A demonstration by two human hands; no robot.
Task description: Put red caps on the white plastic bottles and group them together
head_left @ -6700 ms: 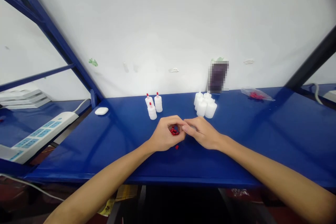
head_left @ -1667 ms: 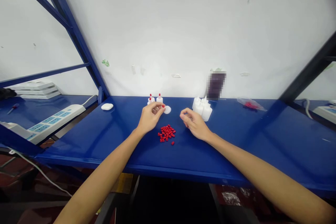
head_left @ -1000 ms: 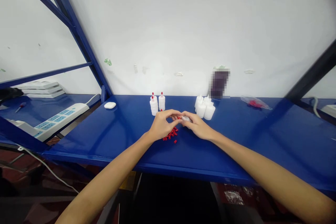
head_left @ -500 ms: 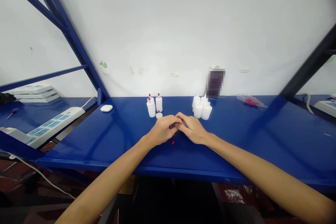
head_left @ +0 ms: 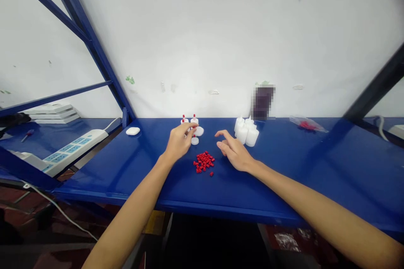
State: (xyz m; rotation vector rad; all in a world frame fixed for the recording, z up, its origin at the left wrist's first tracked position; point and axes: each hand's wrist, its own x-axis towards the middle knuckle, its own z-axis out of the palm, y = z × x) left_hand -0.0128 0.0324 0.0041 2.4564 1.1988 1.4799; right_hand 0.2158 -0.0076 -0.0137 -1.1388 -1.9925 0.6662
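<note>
I see a smooth, rounded white case near the back left corner of the glossy blue worktop. Right of it, the left hand has its fingers pinching a round white piece with a red tip, tilted so its flat face shows. Behind that hand, partly hidden by it, I make out upright white plastic bottles with red tips near the back edge. Just in front of the pinched piece sits a matching red-tipped white disc. Small cylindrical red caps lie heaped nearer the front edge, one slightly apart. The right hand hovers beside them, index finger and thumb spread, other fingers curled. Just beyond it stand clustered plain white plastic bottles. Towards the back right corner, a clear plastic bag holds red pieces.
</note>
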